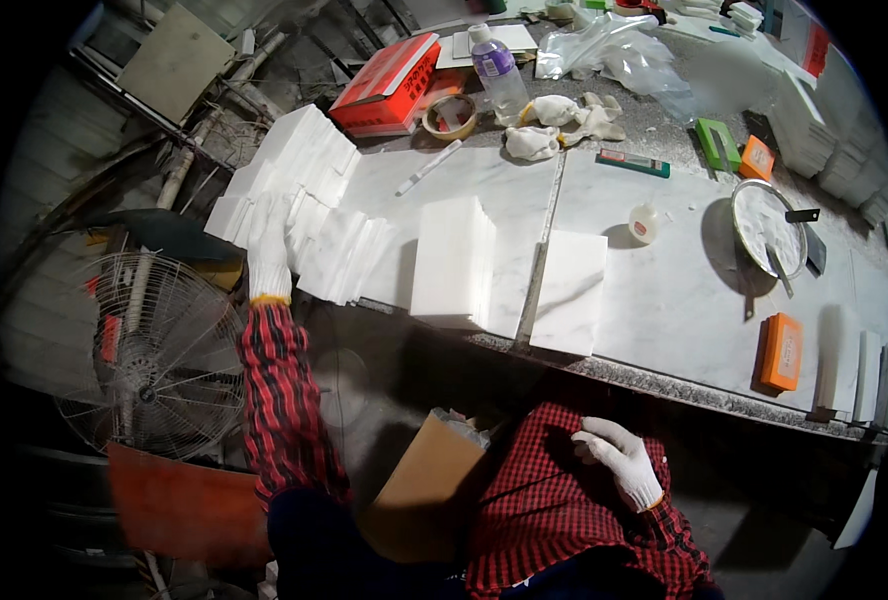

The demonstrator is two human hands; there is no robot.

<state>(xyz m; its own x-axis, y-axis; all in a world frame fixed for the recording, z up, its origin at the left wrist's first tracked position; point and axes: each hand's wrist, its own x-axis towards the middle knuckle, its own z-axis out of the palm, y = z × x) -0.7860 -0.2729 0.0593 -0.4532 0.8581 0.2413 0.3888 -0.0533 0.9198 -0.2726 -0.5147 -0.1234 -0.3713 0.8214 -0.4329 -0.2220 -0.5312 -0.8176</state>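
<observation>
My left hand, in a white knitted glove, reaches out to a stepped row of white marble-like tiles at the table's left end. Its fingers lie stretched against the tiles, white on white, so their tips are hard to make out. My right hand, gloved too, hovers over my lap with loosely bent fingers and nothing in it. Between the two, a block of upright white tiles stands near the table's front edge. To its right is a single grey-veined white tile.
On the marble tabletop are a small white bottle, a metal bowl with white paste and scrapers, and an orange block. A water bottle and red box stand behind. A fan is at left.
</observation>
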